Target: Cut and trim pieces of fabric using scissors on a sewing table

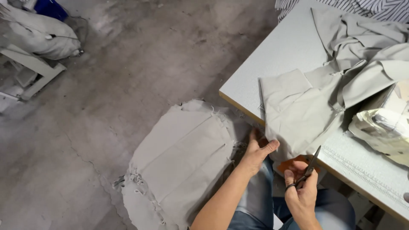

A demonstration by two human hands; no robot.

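Scissors (310,168) clamped in the right hand (301,194) could nick the left hand (257,152) pinching the grey cloth (294,115) — blades point close to that thumb — or cut crookedly.

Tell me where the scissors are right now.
In the head view, the small dark scissors are low and right of centre, held in the right hand, blades pointing up at the hanging edge of the grey fabric piece on the table.

Left hand (257,149) pinches the beige cloth (298,115) hanging off the table (281,51); right hand (301,189) grips small scissors (310,167), tips up twd the fabric. Padded seat (179,162) by the knee, concrete floor (128,64).
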